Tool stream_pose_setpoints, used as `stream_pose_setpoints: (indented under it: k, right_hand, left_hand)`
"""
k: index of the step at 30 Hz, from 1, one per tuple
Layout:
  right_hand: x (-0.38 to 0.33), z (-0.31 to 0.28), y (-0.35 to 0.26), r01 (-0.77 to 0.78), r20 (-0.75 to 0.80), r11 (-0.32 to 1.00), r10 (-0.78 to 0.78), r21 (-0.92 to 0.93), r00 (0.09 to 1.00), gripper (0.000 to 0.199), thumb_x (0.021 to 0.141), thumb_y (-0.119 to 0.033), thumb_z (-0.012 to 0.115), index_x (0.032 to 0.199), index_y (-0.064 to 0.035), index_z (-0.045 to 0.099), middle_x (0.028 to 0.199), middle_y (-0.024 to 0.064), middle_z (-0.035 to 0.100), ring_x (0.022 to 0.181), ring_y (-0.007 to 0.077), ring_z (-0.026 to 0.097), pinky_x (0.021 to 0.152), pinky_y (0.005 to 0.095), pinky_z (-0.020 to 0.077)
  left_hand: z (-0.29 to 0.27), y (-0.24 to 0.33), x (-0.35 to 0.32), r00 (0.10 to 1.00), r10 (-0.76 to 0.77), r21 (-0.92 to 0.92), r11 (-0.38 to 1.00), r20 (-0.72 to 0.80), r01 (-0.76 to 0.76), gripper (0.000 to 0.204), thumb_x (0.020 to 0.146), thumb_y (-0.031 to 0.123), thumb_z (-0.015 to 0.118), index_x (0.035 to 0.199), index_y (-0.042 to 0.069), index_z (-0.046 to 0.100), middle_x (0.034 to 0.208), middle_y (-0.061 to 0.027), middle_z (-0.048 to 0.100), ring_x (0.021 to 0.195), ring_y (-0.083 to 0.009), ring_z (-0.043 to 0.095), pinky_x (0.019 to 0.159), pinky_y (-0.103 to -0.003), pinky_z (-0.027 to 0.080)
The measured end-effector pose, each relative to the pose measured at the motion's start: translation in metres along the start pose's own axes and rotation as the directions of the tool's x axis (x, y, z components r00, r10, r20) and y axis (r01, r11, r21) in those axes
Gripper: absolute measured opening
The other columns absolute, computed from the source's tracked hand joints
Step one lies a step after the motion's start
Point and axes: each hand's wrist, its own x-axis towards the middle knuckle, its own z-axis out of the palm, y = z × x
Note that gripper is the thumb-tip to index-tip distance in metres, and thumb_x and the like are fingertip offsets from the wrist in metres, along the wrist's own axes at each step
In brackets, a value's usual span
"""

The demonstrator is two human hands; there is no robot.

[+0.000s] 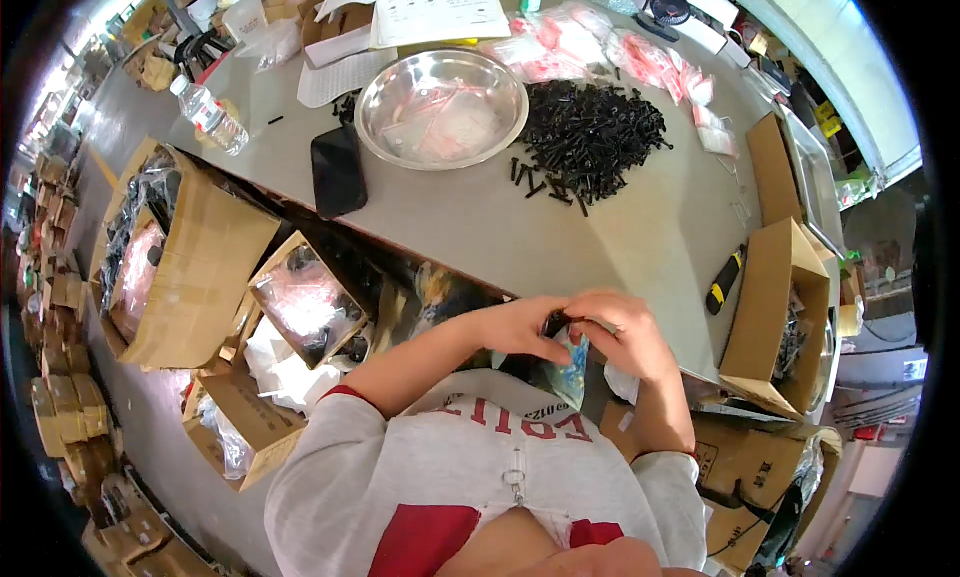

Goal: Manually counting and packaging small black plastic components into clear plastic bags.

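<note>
Both of my hands meet at the table's near edge, just in front of my chest. My left hand is closed, its thumb and fingers around a small dark thing, perhaps black screws; the grip hides most of it. My right hand curls over it from the other side, fingertips pinched together. Below the fingers hangs a shiny bluish-green piece that looks like a plastic bag. Farther off lies a heap of black screws. Beside it stands a steel bowl with small clear, red-edged bags inside.
On the table are a black phone, a water bottle, papers, more red-edged bags and a yellow-black cutter. Cardboard boxes flank me, one at the right edge, several at the left.
</note>
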Motion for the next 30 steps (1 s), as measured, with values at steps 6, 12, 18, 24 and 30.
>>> stream_pose_setpoints:
  k: [6,12,18,24,30]
  right_hand:
    - [0.007,-0.005,0.006,0.010,-0.160,0.990,-0.033,-0.142,0.987,0.021,0.074,0.000,0.070,0.094,-0.0059,0.066,0.101,0.0123,0.062,0.091,0.0302,0.061,0.074,0.0360,0.0517]
    - [0.016,-0.005,0.001,0.153,-0.069,0.904,-0.196,-0.399,0.978,0.020,0.070,-0.001,0.072,0.089,-0.0073,0.066,0.110,0.0116,0.053,0.097,0.0299,0.056,0.077,0.0376,0.0502]
    - [0.017,0.000,0.028,0.124,-0.284,0.911,-0.249,-0.394,0.926,0.018,0.068,-0.001,0.072,0.083,-0.0048,0.063,0.106,0.0123,0.059,0.093,0.0319,0.059,0.079,0.0389,0.0498]
    - [0.016,0.010,0.047,-0.140,-0.286,0.982,0.099,-0.126,0.953,0.015,0.072,-0.002,0.072,0.080,-0.0025,0.060,0.095,0.0161,0.064,0.087,0.0341,0.063,0.073,0.0378,0.0509]
    - [0.015,0.011,0.051,-0.183,-0.239,0.981,0.163,-0.067,0.957,0.013,0.074,0.001,0.069,0.081,-0.0014,0.059,0.088,0.0134,0.066,0.077,0.0306,0.064,0.069,0.0325,0.0506]
  left_hand:
    - [-0.017,0.012,0.019,0.983,0.156,0.086,0.985,-0.093,-0.148,0.051,0.079,0.014,0.073,0.122,0.002,0.050,0.110,-0.0062,0.056,0.103,-0.0157,0.052,0.090,-0.032,0.042]
    - [-0.028,0.011,0.020,0.999,0.041,0.264,0.964,-0.021,-0.034,0.054,0.079,0.015,0.072,0.125,0.000,0.047,0.105,-0.0074,0.056,0.096,-0.0150,0.052,0.084,-0.031,0.044]
    - [-0.028,-0.009,0.019,0.904,0.140,0.326,0.945,-0.403,-0.001,0.045,0.082,0.016,0.070,0.120,-0.001,0.051,0.102,-0.0076,0.059,0.091,-0.0142,0.055,0.080,-0.030,0.046]
    - [-0.025,-0.004,0.013,0.809,0.040,0.220,0.969,-0.586,0.112,0.022,0.088,0.015,0.062,0.104,-0.001,0.062,0.084,-0.0045,0.063,0.077,-0.0100,0.055,0.070,-0.028,0.047]
    - [-0.023,0.002,0.016,0.805,0.098,0.341,0.931,-0.585,0.134,0.019,0.090,0.016,0.060,0.098,-0.001,0.062,0.075,-0.0034,0.059,0.068,-0.0076,0.048,0.061,-0.025,0.042]
